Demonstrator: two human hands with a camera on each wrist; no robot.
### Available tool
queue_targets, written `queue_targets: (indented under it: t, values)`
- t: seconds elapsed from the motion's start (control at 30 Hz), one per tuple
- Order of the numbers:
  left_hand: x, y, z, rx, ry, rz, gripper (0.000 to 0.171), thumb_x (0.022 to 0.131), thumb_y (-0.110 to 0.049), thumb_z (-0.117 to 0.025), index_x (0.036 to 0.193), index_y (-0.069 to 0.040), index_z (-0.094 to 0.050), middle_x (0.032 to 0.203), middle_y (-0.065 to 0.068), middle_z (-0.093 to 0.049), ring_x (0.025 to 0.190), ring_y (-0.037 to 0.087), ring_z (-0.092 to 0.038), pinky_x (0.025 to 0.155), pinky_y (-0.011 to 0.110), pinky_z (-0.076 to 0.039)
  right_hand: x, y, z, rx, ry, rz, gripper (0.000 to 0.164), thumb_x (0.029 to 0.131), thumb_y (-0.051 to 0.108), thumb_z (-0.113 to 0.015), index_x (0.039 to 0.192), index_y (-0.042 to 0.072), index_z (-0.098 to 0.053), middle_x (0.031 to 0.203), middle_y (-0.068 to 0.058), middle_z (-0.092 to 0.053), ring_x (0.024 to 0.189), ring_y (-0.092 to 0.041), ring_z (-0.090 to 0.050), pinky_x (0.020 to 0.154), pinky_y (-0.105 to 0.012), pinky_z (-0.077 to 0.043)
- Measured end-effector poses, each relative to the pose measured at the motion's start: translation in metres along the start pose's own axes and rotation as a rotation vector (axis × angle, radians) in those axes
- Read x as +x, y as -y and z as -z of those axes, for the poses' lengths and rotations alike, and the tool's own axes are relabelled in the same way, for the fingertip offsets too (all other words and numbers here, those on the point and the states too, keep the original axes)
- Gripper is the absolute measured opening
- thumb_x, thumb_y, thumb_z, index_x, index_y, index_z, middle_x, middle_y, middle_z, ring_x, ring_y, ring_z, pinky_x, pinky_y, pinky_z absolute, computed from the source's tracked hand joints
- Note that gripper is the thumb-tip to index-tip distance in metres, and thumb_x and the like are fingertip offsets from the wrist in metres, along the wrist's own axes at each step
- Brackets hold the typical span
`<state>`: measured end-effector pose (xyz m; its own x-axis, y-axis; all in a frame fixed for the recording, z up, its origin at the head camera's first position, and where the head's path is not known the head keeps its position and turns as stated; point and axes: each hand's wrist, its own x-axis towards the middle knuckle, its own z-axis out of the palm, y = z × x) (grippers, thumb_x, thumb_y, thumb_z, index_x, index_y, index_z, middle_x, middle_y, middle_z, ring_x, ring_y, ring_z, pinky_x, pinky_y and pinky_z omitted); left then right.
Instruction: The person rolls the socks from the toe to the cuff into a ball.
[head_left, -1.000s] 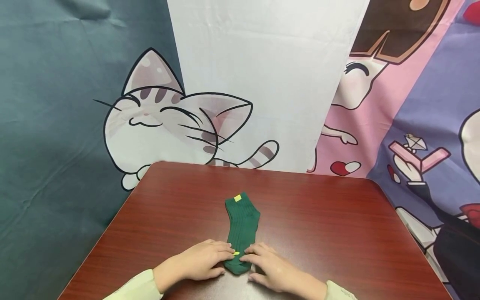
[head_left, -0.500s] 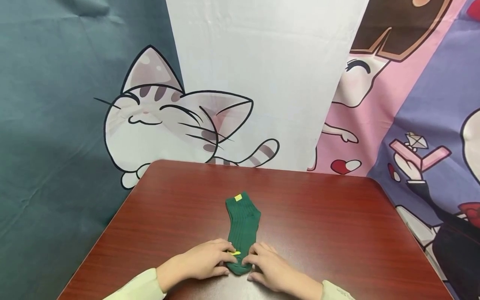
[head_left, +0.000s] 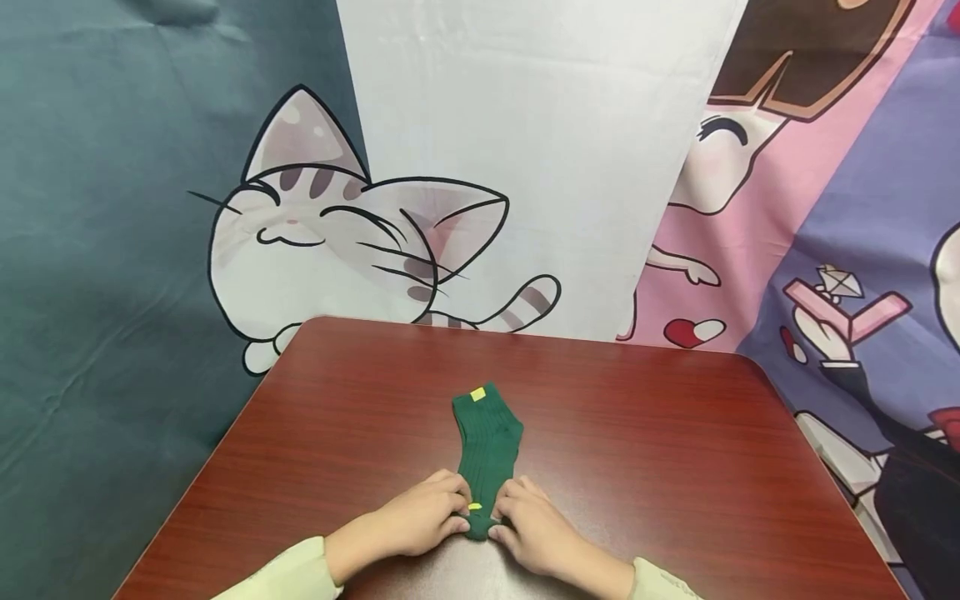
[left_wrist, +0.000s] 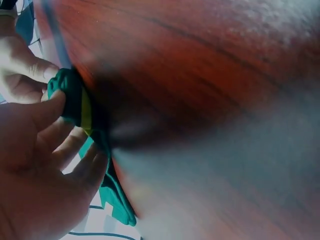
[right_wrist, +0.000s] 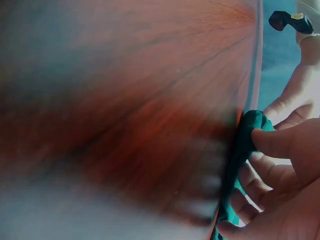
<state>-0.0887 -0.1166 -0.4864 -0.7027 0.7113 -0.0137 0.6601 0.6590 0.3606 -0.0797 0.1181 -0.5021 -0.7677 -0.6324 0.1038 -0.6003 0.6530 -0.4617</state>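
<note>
Since the sock (head_left: 487, 446) looks soft and light, its near end suits pinching; there, the left hand (head_left: 426, 515) and right hand (head_left: 534, 528) grip opposite edges, fingers curled.

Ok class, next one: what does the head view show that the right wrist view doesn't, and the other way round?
Only the head view: the cartoon cat and two yellow patches on the green sock.
Only the right wrist view: a small dark object near the left hand, unclear what.
Both: the sock, both hands (left and right hand) and the table.
</note>
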Motion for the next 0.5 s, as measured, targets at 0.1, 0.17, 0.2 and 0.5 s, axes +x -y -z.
queue_targets:
  t: [0.1,0.17,0.2,0.5]
  values:
    - [0.0026,0.0005,0.0003,0.012,-0.033,-0.002,0.013,0.096,-0.026,-0.069,0.091,-0.016,-0.075,0.102,-0.009,-0.065,0.109,0.013,-0.057,0.095,0.029,-0.050,0.0008,0.0015,-0.0007,-0.007,-0.013,-0.021,0.015,0.093,0.022,-0.073,0.081,0.021,-0.063,0.092,0.016,-0.050,0.091,-0.004,-0.044,0.080,-0.026,-0.045]
    - [0.0044,0.0011,0.0001,0.023,-0.055,-0.002,0.011,0.094,-0.024,-0.071,0.090,-0.016,-0.076,0.097,-0.009,-0.067,0.104,0.012,-0.059,0.093,0.028,-0.051,0.0020,0.0018,-0.0020,-0.014,-0.028,-0.036,0.018,0.094,0.020,-0.072,0.079,0.020,-0.062,0.091,0.014,-0.049,0.093,-0.006,-0.044,0.081,-0.027,-0.045]
    - [0.0048,0.0011,0.0001,0.020,-0.067,0.003,0.009,0.093,-0.023,-0.072,0.090,-0.016,-0.076,0.095,-0.009,-0.068,0.102,0.011,-0.060,0.091,0.027,-0.051,0.0024,0.0019,-0.0025,-0.022,-0.033,-0.044,0.019,0.094,0.020,-0.071,0.077,0.020,-0.062,0.091,0.014,-0.049,0.094,-0.007,-0.044,0.082,-0.027,-0.045]
    - [0.0046,0.0010,-0.0058,-0.018,-0.106,0.027,0.016,0.089,-0.016,-0.076,0.096,-0.023,-0.063,0.088,-0.017,-0.063,0.087,0.001,-0.054,0.075,0.021,-0.049,0.0025,0.0002,-0.0038,-0.049,-0.060,-0.060,0.018,0.090,0.020,-0.076,0.083,0.019,-0.059,0.088,0.013,-0.048,0.089,-0.008,-0.041,0.080,-0.030,-0.043]
